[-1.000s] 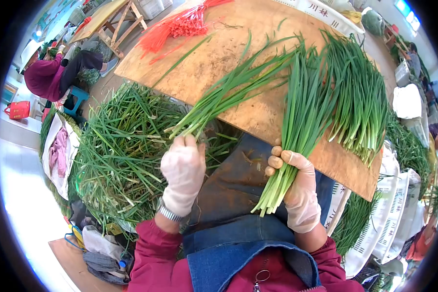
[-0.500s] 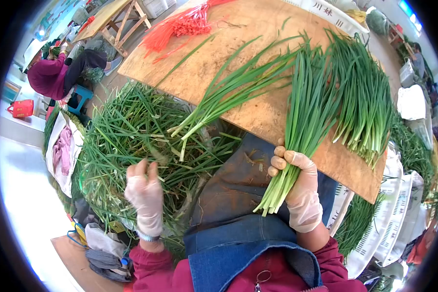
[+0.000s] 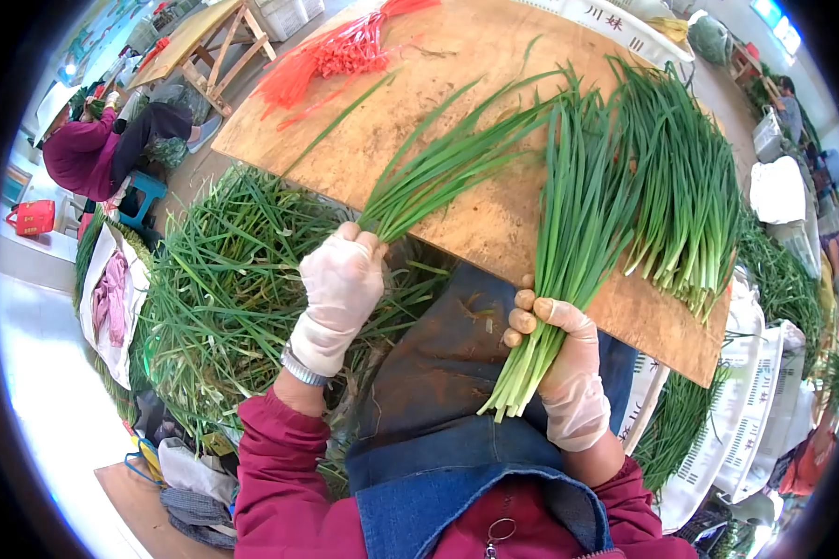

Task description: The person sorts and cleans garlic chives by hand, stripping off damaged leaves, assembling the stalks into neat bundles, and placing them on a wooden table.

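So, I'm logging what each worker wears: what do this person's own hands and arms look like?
The left hand and right hand wear thin, whitish, translucent gloves reaching the wrists. A silver-coloured, linked metal band circles the left wrist; whether it holds a watch face can't be seen. The arms have plain maroon sleeves.

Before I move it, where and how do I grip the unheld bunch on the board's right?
Probably around the pale stems of that bunch, from the near side of the board: they lie side by side, ends toward you, while the thin leaves trail away.
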`<state>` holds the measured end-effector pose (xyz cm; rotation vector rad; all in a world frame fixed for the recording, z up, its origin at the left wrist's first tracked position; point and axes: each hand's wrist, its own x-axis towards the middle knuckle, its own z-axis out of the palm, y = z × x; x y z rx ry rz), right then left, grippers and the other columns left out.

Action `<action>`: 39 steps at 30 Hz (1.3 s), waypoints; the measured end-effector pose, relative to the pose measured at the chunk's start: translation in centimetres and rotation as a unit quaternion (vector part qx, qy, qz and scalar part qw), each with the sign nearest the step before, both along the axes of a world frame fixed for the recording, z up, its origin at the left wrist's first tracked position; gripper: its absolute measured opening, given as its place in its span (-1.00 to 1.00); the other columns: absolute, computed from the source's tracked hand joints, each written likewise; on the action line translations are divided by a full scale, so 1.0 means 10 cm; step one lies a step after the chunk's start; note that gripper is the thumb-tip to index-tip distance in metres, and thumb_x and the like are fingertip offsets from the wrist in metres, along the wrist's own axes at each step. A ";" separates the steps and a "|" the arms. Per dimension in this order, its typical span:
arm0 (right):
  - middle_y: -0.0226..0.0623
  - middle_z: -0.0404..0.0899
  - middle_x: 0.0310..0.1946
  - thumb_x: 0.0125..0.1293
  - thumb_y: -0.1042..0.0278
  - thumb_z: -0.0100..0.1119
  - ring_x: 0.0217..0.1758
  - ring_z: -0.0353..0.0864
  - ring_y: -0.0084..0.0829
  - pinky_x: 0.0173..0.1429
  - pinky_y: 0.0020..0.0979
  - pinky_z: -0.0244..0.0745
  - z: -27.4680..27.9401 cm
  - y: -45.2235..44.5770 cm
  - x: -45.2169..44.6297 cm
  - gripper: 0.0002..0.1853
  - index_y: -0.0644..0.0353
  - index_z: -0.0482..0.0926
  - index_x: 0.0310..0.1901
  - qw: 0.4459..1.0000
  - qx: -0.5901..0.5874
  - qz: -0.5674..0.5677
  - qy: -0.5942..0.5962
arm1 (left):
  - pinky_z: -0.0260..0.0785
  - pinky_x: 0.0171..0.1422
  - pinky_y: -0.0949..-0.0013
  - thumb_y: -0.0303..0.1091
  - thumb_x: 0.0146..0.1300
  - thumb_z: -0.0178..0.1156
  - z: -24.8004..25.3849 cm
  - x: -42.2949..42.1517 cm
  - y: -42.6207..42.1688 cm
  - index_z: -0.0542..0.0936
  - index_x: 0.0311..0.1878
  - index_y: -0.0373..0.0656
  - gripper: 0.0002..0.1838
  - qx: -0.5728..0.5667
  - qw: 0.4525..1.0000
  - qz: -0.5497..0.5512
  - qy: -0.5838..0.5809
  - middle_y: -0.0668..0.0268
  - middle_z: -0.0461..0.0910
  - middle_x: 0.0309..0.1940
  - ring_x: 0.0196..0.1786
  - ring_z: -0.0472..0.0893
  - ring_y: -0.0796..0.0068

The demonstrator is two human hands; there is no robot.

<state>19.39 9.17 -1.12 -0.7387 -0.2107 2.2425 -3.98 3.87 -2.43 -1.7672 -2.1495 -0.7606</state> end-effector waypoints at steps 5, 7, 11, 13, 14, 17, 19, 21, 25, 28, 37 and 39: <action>-0.21 0.50 -0.39 -0.03 0.55 0.18 -0.46 0.47 -0.36 -0.35 -0.30 0.44 0.00 0.00 0.01 -0.62 0.32 0.41 -0.10 1.000 -0.003 -0.004 -0.003 | 0.37 -0.25 0.40 -0.45 0.09 0.18 0.28 -0.07 -0.07 0.57 -0.37 -0.27 -0.91 0.009 0.945 0.021 -0.326 0.19 0.59 -0.43 -0.36 0.56 0.36; -0.21 0.50 -0.39 -0.03 0.55 0.18 -0.46 0.47 -0.36 -0.35 -0.29 0.44 -0.01 0.01 0.03 -0.62 0.33 0.42 -0.11 1.000 -0.008 -0.009 -0.004 | 0.30 -0.37 0.49 -0.40 0.14 0.15 0.63 -0.08 -0.27 0.59 -0.36 -0.21 -0.90 0.101 0.899 0.096 -0.416 0.38 0.55 -0.48 -0.46 0.47 0.56; -0.22 0.50 -0.40 -0.03 0.55 0.18 -0.46 0.47 -0.36 -0.35 -0.29 0.44 0.00 0.01 0.03 -0.62 0.32 0.41 -0.10 1.000 -0.005 -0.008 -0.003 | 0.34 -0.42 0.41 -0.29 0.25 0.11 0.51 -0.77 -0.90 0.57 -0.30 -0.20 -0.83 0.166 0.927 0.335 -0.029 0.30 0.53 -0.48 -0.50 0.47 0.48; -0.22 0.49 -0.40 -0.03 0.55 0.17 -0.46 0.47 -0.36 -0.35 -0.30 0.44 0.01 0.01 0.01 -0.62 0.32 0.41 -0.10 1.000 -0.005 -0.007 -0.005 | 0.38 -0.32 0.34 -0.34 0.19 0.14 0.50 -0.62 -0.96 0.57 -0.29 -0.21 -0.86 0.040 0.942 0.314 0.108 0.23 0.53 -0.45 -0.43 0.51 0.36; -0.22 0.49 -0.40 -0.03 0.55 0.17 -0.46 0.47 -0.36 -0.34 -0.30 0.44 0.01 0.01 0.00 -0.62 0.32 0.41 -0.10 1.000 -0.002 -0.008 -0.010 | 0.41 -0.27 0.30 -0.36 0.17 0.16 0.49 -0.51 -0.95 0.56 -0.29 -0.22 -0.87 -0.023 0.937 0.301 0.174 0.20 0.53 -0.43 -0.39 0.53 0.29; -0.22 0.49 -0.40 -0.03 0.54 0.17 -0.46 0.47 -0.37 -0.34 -0.30 0.43 0.02 0.00 -0.01 -0.62 0.31 0.41 -0.10 1.000 0.004 -0.007 -0.018 | 0.41 -0.33 0.28 -0.33 0.09 0.22 0.35 0.02 -0.61 0.54 -0.32 -0.18 -0.85 0.014 0.990 0.109 0.083 0.18 0.52 -0.45 -0.41 0.53 0.23; -0.22 0.49 -0.40 -0.03 0.54 0.17 -0.45 0.48 -0.36 -0.34 -0.30 0.43 0.00 0.01 0.00 -0.62 0.31 0.41 -0.10 1.000 0.005 -0.010 -0.006 | 0.42 -0.31 0.27 -0.30 0.10 0.21 0.31 0.26 -0.42 0.55 -0.28 -0.18 -0.82 -0.082 0.988 0.112 0.061 0.16 0.53 -0.43 -0.39 0.55 0.21; -0.22 0.49 -0.40 -0.02 0.54 0.17 -0.45 0.48 -0.36 -0.33 -0.30 0.44 0.01 0.00 0.02 -0.63 0.31 0.41 -0.10 1.000 0.004 -0.006 -0.009 | 0.41 -0.32 0.30 -0.31 0.13 0.18 0.24 0.34 -0.25 0.58 -0.24 -0.25 -0.79 -0.168 0.974 0.148 0.023 0.11 0.56 -0.43 -0.41 0.56 0.18; -0.20 0.51 -0.39 0.00 0.54 0.18 -0.43 0.51 -0.35 -0.31 -0.29 0.49 -0.03 -0.01 0.00 -0.68 0.32 0.44 -0.15 0.999 0.003 -0.005 -0.032 | 0.30 -0.43 0.43 -0.37 0.17 0.14 0.14 0.41 -0.24 0.58 -0.18 -0.34 -0.76 -0.096 0.898 0.091 -0.419 0.29 0.56 -0.57 -0.55 0.47 0.49; -0.15 0.55 -0.41 0.03 0.55 0.17 -0.36 0.59 -0.28 -0.18 -0.24 0.57 0.02 -0.02 -0.05 -0.79 0.43 0.51 -0.26 0.996 -0.011 0.005 -0.085 | 0.09 -0.54 0.67 -0.39 0.14 0.17 0.46 0.70 -0.39 0.60 -0.26 -0.31 -0.82 -0.146 0.720 0.096 -0.672 0.40 0.50 -0.59 -0.60 0.35 0.74; -0.04 0.57 -0.29 0.04 0.59 0.08 -0.29 0.61 -0.18 -0.14 -0.25 0.58 0.03 -0.04 -0.12 -0.67 0.49 0.48 -0.11 0.997 -0.050 0.056 -0.038 | 0.01 -0.62 0.66 -0.40 0.11 0.21 0.48 0.91 -0.46 0.55 -0.29 -0.28 -0.84 -0.257 0.620 0.032 -0.740 0.40 0.49 -0.60 -0.67 0.30 0.75; -0.05 0.58 -0.31 0.04 0.60 0.09 -0.30 0.61 -0.19 -0.14 -0.26 0.58 0.02 -0.05 -0.12 -0.70 0.49 0.49 -0.13 0.998 -0.022 0.032 -0.057 | 0.01 -0.64 0.65 -0.38 0.12 0.22 0.44 0.89 -0.42 0.54 -0.29 -0.28 -0.83 -0.245 0.598 0.027 -0.762 0.40 0.48 -0.60 -0.69 0.29 0.75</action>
